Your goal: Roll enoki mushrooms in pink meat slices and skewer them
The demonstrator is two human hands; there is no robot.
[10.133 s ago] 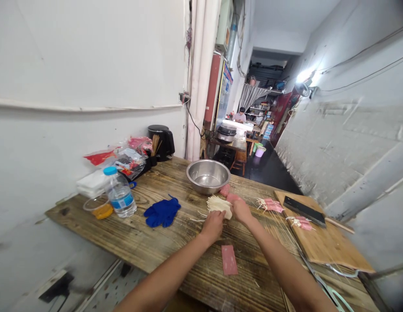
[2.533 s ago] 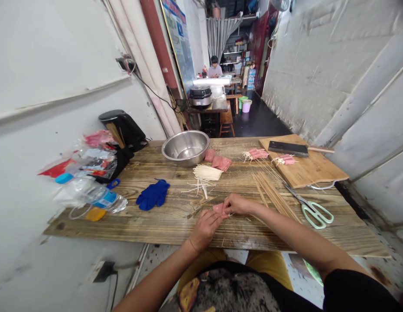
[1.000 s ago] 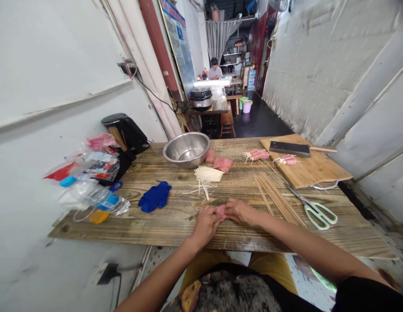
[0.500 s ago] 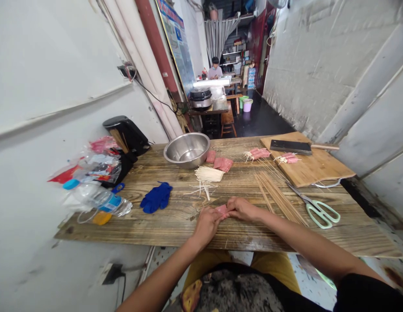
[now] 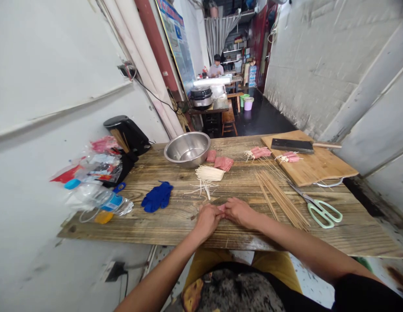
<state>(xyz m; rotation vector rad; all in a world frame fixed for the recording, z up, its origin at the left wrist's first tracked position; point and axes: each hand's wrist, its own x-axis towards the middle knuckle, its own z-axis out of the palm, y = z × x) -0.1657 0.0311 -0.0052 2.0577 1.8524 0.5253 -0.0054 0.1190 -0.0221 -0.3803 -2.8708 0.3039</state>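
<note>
My left hand [image 5: 206,220] and my right hand [image 5: 238,212] meet near the front edge of the wooden table [image 5: 175,221]. Both are closed on a small pink meat roll [image 5: 222,208], mostly hidden between the fingers. Just behind them lies a bundle of white enoki mushrooms [image 5: 208,173], with loose strands trailing toward me. Pink meat slices [image 5: 223,163] sit beyond it, beside a steel bowl [image 5: 187,148]. Bamboo skewers [image 5: 279,199] lie spread to the right of my right hand.
Green-handled scissors [image 5: 320,209] lie right of the skewers. A cutting board [image 5: 310,164] at the back right carries a cleaver [image 5: 291,145] and finished rolls [image 5: 290,158]. Blue gloves [image 5: 157,196], a water bottle [image 5: 102,200] and plastic bags [image 5: 97,167] sit left. A person [image 5: 217,67] sits far down the corridor.
Ten seconds ago my hands were at the enoki bundle farther back; now they work a meat roll near the front edge. Over the last second they closed more tightly over it.
</note>
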